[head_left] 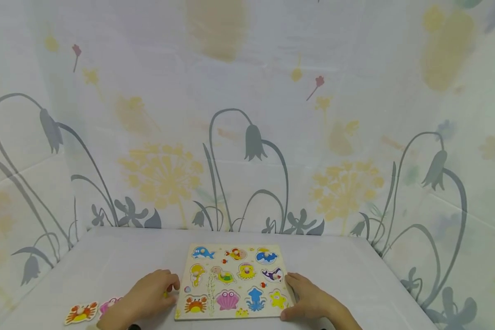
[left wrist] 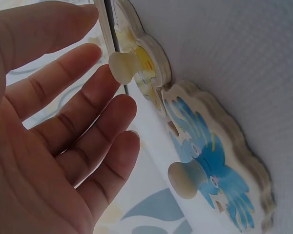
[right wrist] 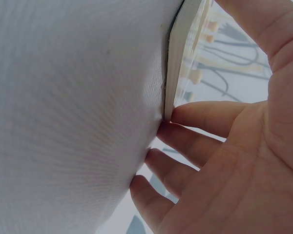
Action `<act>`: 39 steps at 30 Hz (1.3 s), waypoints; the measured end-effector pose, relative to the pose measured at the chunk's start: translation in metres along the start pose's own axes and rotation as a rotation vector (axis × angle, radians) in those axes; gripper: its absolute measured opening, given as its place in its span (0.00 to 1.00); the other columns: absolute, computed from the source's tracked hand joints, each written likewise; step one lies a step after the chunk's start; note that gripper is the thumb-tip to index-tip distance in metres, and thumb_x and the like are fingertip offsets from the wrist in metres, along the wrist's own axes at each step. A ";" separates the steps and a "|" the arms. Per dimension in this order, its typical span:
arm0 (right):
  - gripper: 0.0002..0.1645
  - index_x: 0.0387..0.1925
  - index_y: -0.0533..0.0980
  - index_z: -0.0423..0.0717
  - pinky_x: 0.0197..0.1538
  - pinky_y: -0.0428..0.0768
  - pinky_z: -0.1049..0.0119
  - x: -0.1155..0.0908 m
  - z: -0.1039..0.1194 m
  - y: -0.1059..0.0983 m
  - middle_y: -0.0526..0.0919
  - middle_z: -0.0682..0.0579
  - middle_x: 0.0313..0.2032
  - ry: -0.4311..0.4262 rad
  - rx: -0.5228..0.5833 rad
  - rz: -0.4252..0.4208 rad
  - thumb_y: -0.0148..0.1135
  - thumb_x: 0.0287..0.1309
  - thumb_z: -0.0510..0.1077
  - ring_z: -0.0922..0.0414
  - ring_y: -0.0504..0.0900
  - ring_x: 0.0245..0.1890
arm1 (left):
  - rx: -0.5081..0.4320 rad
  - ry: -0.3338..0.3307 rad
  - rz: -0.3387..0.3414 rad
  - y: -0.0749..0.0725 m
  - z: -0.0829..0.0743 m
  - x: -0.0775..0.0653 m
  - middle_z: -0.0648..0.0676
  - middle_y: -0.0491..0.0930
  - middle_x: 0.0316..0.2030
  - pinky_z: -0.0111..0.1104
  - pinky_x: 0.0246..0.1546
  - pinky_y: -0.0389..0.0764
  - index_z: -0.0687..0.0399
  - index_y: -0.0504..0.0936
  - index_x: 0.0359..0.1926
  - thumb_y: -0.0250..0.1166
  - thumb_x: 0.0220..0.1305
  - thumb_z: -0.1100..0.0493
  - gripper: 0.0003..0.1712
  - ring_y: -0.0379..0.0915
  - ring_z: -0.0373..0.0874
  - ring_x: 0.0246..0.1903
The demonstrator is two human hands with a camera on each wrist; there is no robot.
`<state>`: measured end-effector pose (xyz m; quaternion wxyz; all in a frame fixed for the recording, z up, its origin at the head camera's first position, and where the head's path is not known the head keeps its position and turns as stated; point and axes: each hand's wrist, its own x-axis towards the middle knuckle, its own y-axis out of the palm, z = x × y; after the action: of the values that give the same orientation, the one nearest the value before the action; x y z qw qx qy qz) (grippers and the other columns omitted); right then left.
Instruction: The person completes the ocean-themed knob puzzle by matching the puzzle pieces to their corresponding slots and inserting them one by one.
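A wooden peg puzzle board (head_left: 204, 288) with sea animals lies on the table. My left hand (head_left: 148, 295) is at its left side, fingers spread and loosely bent. In the left wrist view its fingertips are close to the knob of a yellow puzzle piece (left wrist: 145, 62); whether they touch cannot be told. A blue squid piece (left wrist: 212, 170) with a pale knob lies beside it, hidden by the hand in the head view. My right hand (head_left: 309, 298) rests against the board's lower right corner, its index finger touching the side edge and the thumb at the front.
A loose crab piece (head_left: 81, 313) and a pink shell piece (head_left: 108, 304), partly hidden by the left forearm, lie on the white table (head_left: 354, 275) at the left. Knobbed pieces sit in the board's upper rows. A flower-printed curtain (head_left: 247, 192) rises behind the table.
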<state>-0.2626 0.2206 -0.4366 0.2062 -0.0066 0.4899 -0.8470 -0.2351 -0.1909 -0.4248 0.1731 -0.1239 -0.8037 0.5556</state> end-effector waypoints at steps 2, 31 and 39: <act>0.59 0.65 0.64 0.35 0.63 0.55 0.36 -0.001 0.000 0.000 0.62 0.37 0.66 0.002 0.000 -0.001 0.77 0.35 0.60 0.36 0.57 0.67 | -0.005 -0.016 0.014 0.000 -0.001 -0.001 0.43 0.67 0.24 0.34 0.29 0.67 0.46 0.78 0.31 0.70 0.48 0.58 0.10 0.61 0.38 0.27; 0.59 0.65 0.64 0.34 0.63 0.55 0.37 -0.002 0.002 0.000 0.61 0.36 0.66 -0.011 -0.022 -0.001 0.76 0.36 0.61 0.36 0.57 0.67 | -0.051 -0.034 0.068 -0.002 0.014 -0.008 0.42 0.66 0.22 0.34 0.27 0.65 0.44 0.75 0.24 0.65 0.46 0.63 0.09 0.61 0.37 0.25; 0.59 0.65 0.64 0.34 0.63 0.55 0.36 -0.002 0.003 0.000 0.61 0.36 0.66 -0.007 -0.018 -0.004 0.76 0.35 0.61 0.36 0.57 0.67 | -0.071 -0.078 0.086 -0.005 0.012 -0.006 0.44 0.68 0.22 0.36 0.28 0.66 0.45 0.76 0.24 0.65 0.48 0.64 0.09 0.63 0.40 0.25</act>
<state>-0.2603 0.2189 -0.4344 0.2059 -0.0123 0.4968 -0.8430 -0.2342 -0.2053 -0.4248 0.1133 -0.1428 -0.8229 0.5382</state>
